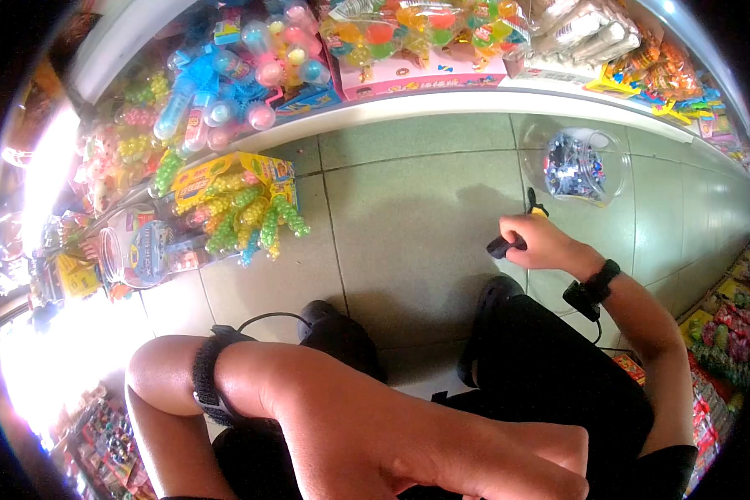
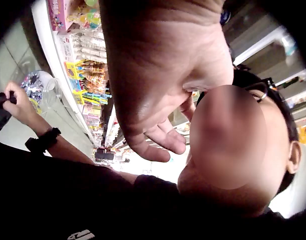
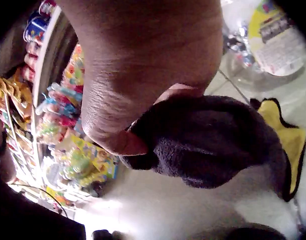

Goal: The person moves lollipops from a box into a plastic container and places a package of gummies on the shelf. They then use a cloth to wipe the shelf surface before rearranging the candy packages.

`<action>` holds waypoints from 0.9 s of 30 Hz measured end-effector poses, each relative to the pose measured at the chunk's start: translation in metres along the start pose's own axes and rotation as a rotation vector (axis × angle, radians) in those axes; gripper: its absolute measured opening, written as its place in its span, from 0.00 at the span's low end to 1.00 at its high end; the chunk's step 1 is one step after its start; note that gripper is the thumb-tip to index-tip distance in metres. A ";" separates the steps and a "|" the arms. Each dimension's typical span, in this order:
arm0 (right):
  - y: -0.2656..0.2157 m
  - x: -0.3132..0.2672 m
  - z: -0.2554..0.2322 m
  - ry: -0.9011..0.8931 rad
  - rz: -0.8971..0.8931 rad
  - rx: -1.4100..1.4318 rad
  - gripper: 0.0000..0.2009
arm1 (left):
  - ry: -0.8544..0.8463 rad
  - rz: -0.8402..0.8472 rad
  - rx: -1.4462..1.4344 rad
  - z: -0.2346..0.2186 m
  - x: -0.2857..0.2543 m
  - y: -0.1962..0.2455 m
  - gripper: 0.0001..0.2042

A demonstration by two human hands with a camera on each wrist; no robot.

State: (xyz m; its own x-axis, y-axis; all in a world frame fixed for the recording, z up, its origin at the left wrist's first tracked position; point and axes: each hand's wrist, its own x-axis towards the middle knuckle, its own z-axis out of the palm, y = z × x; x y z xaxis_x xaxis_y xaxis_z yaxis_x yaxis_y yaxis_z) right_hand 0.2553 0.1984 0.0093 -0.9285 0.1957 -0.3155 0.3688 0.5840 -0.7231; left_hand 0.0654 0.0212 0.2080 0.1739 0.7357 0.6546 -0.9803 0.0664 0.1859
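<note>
My right hand (image 1: 546,242) grips a dark grey cloth (image 3: 208,142) above the tiled floor, with the fabric bunched in its fingers. One end of the cloth folds over to show a yellow underside (image 3: 288,142) with a dark border. Beyond that hand a clear plastic jar (image 1: 604,167) with small shiny packets inside stands on the floor. My left hand (image 1: 408,433) is raised close to the head camera, holding nothing. In the left wrist view its fingers (image 2: 165,140) hang loosely bent beside the person's face.
A white shelf edge (image 1: 425,104) runs along the front, bearing bagged sweets and toys. At the left, a yellow box of beaded toys (image 1: 233,187) stands beside another clear jar (image 1: 129,246). More packets (image 1: 717,350) lie at the right. The person's shoes (image 1: 496,304) are on the floor tiles.
</note>
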 end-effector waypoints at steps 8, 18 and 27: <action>-0.078 0.030 -0.047 0.008 -0.087 0.199 0.10 | 0.047 -0.041 0.026 -0.011 0.007 0.015 0.11; -0.143 0.029 -0.058 0.117 -0.250 0.566 0.16 | 0.357 -0.392 1.819 -0.074 -0.045 0.067 0.16; -0.153 0.032 -0.066 0.167 -0.036 0.427 0.14 | 0.644 -0.839 1.619 -0.059 -0.045 0.080 0.10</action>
State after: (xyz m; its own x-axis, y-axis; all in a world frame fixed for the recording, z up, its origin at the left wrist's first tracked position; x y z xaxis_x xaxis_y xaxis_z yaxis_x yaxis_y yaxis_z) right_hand 0.1666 0.1666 0.1506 -0.9224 0.3258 -0.2075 0.2882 0.2230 -0.9312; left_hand -0.0260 0.0333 0.1506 0.0554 0.9773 -0.2047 0.3914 0.1673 0.9049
